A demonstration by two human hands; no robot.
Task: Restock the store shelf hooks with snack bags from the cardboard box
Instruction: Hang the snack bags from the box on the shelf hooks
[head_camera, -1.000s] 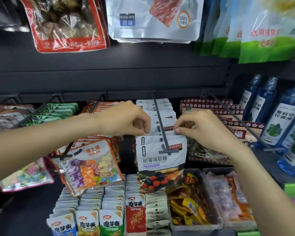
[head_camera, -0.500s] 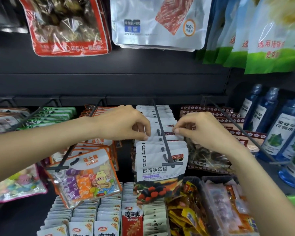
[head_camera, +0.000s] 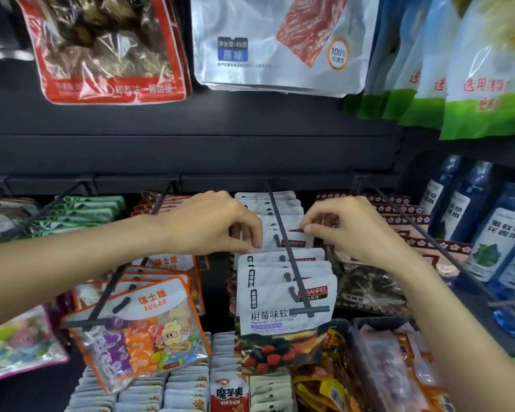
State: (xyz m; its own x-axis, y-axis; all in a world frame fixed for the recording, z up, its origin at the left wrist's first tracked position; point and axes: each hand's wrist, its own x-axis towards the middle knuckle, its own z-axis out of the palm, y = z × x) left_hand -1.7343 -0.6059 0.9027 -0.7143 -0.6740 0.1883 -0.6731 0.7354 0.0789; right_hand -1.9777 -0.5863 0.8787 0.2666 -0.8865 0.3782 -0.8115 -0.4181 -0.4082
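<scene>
Head view shows two bare hands at centre frame, one on each side of a dark hook [head_camera: 289, 254] that runs toward the camera. The left hand [head_camera: 217, 224] pinches the left top edge of a white bag [head_camera: 283, 239] threaded on that hook; its grip is narrow, fingers curled on the bag's edge. The right hand [head_camera: 348, 230] pinches the same bag's right top corner between thumb and forefinger. In front of this bag hang about three more white bags, the front bag [head_camera: 283, 319] showing red and dark berries on its lower part. Behind the hands, roughly five further white bag tops line the same hook; the exact count is hard to tell.

Four hooks in all show in the middle row. Sugar bags [head_camera: 149, 328] with orange trim hang at lower left, about four visible. Three blue bottles [head_camera: 500, 242] stand at the right edge. At the top of the frame hang a red bag [head_camera: 101, 46], a silver bag [head_camera: 280, 43] and about four green-bottomed bags [head_camera: 473, 69]. Rows of small packets [head_camera: 229, 394] fill the bottom centre, beside clear bins [head_camera: 369, 367] at bottom right.
</scene>
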